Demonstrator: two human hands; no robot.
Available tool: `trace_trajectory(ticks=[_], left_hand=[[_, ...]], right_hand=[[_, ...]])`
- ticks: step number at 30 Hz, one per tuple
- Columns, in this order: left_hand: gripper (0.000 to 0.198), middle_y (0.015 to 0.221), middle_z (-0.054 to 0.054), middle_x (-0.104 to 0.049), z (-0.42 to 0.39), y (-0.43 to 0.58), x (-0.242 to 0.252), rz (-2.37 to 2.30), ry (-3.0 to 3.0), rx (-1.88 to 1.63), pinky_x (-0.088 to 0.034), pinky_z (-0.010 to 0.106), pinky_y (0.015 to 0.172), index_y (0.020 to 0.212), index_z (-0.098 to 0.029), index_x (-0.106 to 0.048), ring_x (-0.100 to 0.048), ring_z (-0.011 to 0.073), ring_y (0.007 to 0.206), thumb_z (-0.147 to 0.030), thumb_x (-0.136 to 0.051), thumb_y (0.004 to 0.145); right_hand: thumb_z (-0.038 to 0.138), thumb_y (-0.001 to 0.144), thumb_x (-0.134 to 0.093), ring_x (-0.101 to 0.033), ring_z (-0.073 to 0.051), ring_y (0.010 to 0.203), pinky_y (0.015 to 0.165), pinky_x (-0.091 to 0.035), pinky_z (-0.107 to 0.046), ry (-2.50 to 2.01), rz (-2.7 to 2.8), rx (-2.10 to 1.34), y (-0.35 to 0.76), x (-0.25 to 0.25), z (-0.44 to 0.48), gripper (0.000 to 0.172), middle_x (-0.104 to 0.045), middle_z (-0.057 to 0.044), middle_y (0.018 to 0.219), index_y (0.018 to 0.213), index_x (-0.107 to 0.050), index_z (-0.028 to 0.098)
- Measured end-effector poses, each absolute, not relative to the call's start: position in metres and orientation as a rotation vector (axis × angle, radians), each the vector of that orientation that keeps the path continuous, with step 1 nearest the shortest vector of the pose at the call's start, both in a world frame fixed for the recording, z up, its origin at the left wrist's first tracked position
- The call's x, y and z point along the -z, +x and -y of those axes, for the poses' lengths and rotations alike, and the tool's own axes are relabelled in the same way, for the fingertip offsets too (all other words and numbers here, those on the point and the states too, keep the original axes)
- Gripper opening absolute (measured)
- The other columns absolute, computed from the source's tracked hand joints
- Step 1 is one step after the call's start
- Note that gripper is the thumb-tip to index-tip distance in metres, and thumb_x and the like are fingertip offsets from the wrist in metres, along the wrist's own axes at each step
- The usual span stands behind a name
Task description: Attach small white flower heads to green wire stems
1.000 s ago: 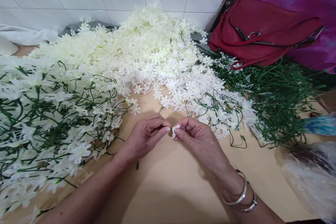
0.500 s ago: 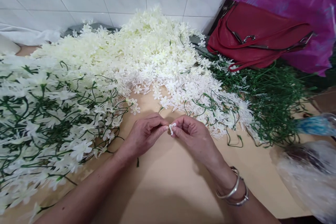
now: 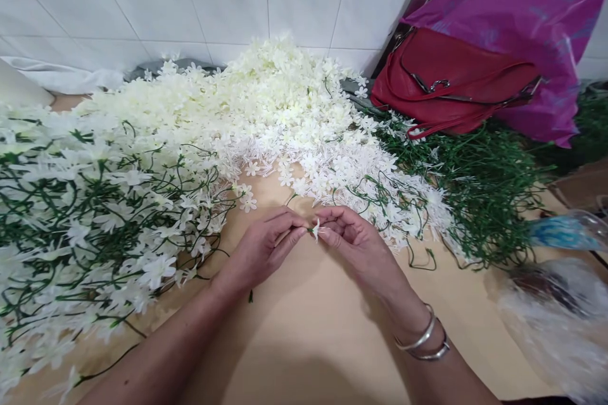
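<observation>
Near the middle of the table, my left hand [image 3: 273,242] pinches the green base of a small white flower [image 3: 316,231]. Thumb and fingertips of my right hand [image 3: 358,247] close on the flower's other side, at a thin white tip. A green stem end [image 3: 251,296] shows below my left hand. Stemmed white flowers [image 3: 109,221] lie heaped on the left. Loose cream-white blossoms [image 3: 266,88] are piled behind my hands, with thin white pieces [image 3: 375,171] in front of them.
Green stems [image 3: 489,190] are massed at the right, below a red handbag [image 3: 456,79] and a purple bag [image 3: 532,19]. Clear plastic [image 3: 560,323] lies at the table's [image 3: 304,342] right side. A tiled wall [image 3: 228,0] stands behind.
The flower now shows a green base at my left fingertips and has turned, with its petals facing my right hand. The view has shifted slightly, showing more wall.
</observation>
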State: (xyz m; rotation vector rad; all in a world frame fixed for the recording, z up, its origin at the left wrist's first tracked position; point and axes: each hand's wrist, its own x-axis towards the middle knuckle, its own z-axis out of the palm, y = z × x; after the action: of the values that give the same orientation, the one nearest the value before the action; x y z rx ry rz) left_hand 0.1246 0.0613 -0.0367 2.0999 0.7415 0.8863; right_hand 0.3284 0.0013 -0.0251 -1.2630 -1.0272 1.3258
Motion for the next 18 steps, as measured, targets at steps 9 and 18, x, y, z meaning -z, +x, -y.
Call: trace_trajectory(ticks=[9,18], left_hand=[[0.015,0.090,0.004,-0.070,-0.064,0.124,0.046,-0.695,2.114,-0.810,-0.049,0.024,0.077,0.101,-0.019,-0.070,-0.066,0.0151,0.083,-0.022,-0.056,0.106],[0.012,0.092,0.005,-0.073,-0.060,0.131,0.030,-0.651,2.110,-0.892,-0.053,0.024,0.079,0.102,-0.018,-0.071,-0.069,0.0146,0.084,-0.018,-0.059,0.104]], right_hand=[[0.032,0.088,-0.080,-0.060,-0.015,0.080,0.076,-0.049,-0.029,-1.276,1.061,-1.270,0.320,0.031,0.000,0.014,-0.069,-0.002,0.088,0.086,-0.072,0.021],[0.041,0.079,-0.091,-0.060,-0.013,0.076,0.073,-0.048,-0.027,-1.178,0.898,-1.339,0.327,0.032,-0.003,0.027,-0.072,0.000,0.086,0.095,-0.077,0.024]])
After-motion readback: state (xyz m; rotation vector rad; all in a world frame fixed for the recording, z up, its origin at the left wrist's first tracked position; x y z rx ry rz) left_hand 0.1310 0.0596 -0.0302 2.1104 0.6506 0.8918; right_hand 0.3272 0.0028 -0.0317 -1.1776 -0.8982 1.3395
